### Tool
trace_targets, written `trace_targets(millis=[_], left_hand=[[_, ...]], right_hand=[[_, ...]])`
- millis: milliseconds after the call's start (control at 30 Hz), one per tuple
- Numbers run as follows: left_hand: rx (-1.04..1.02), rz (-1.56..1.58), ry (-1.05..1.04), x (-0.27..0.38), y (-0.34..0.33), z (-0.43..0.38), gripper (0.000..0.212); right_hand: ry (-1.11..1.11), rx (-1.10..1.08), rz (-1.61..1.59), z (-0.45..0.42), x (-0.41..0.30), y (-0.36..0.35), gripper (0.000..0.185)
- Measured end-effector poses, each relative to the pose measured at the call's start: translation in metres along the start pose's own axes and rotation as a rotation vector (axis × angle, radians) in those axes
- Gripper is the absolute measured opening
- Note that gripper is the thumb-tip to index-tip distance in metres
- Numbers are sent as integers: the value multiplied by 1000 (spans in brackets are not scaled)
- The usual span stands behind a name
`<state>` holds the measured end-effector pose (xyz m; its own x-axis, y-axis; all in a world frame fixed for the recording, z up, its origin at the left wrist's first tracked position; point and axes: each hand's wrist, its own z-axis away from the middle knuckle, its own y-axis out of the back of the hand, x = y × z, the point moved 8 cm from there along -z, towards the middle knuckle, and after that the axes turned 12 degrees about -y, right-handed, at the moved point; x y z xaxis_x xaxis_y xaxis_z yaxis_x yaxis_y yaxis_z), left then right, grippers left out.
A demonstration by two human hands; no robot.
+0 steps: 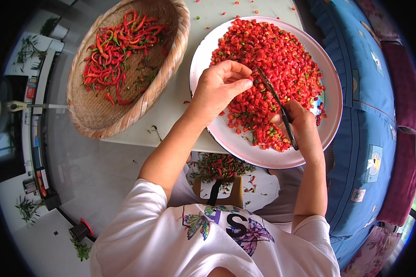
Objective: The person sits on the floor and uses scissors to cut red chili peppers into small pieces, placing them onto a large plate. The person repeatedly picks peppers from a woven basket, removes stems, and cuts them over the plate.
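My left hand [223,81] is over the left part of a large white enamel tray [225,140], thumb and index finger pinched on a small bit of red chili [250,78]. Most of that bit is hidden by the fingertips. In my right hand [300,119] is a pair of dark scissors [275,95], blades pointing up and left beside the left fingertips. Whether the blades are apart cannot be told. Beneath both hands, a broad heap of chopped red chilies [274,48] covers much of the tray, with some green bits mixed in.
A woven basket [152,100] of whole red chilies [116,52] stands left on the pale table [173,121]. Below the table edge lies a pile of stems and chili scraps [222,168], near my knees. A blue-covered sofa [364,114] runs along the right.
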<state>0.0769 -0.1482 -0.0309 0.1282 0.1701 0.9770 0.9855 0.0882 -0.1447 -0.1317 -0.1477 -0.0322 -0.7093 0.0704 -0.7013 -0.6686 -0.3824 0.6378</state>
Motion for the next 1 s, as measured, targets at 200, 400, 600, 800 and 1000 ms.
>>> trace_targets(millis=[200, 400, 600, 800, 1000], left_hand=[[46, -148, -61, 0, 9, -1, 32], [35, -460, -246, 18, 3, 0, 35], [37, -341, -178, 10, 6, -1, 36], [45, -81, -62, 0, 12, -5, 36], [30, -329, -157, 12, 6, -3, 37]], right_hand=[[60, -8, 43, 4, -10, 1, 67], [19, -24, 115, 3, -9, 1, 67], [-3, 17, 106, 4, -10, 3, 61], [11, 27, 66, 1, -3, 6, 63], [86, 56, 107, 3, -8, 4, 70]])
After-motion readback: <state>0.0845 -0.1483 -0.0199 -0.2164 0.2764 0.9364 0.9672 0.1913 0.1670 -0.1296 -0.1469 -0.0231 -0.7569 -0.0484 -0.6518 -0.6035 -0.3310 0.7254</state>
